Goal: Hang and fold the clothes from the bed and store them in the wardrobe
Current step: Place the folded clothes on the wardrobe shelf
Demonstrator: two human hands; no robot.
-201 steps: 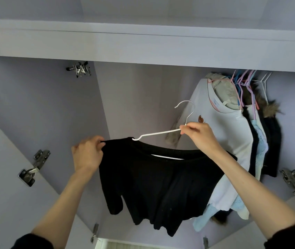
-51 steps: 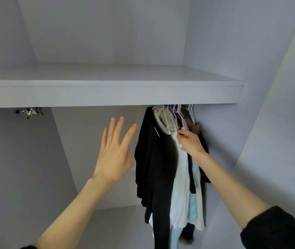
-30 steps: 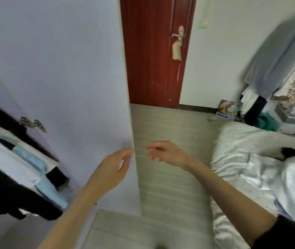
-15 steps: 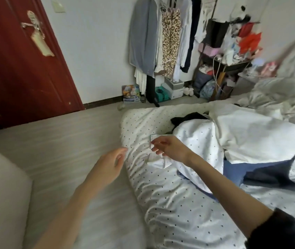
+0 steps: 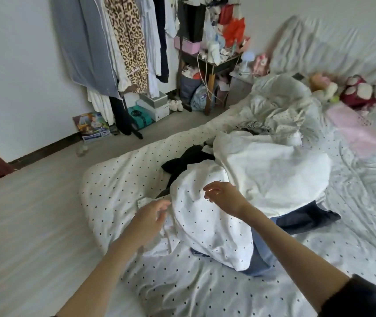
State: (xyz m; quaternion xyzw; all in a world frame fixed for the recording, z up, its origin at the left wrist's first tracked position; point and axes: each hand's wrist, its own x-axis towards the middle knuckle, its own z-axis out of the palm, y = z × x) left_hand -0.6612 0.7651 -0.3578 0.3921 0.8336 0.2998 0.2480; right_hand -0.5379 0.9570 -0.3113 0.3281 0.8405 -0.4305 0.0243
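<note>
Beyond a cluttered clothes rack, both the left hand and right hand hover loose-fingered, holding nothing, over the dotted white garment heaped on the bed.

Two bare forearms show, each ending in an uncovered hand with no glove. The left hand carries no ring, watch or bracelet that can be seen, and its forearm is bare down to the lower edge of the view. The right hand likewise shows no jewellery. A dark, near-black fabric sleeve, pushed up, bunches in soft folds around the right arm near the elbow.
</note>
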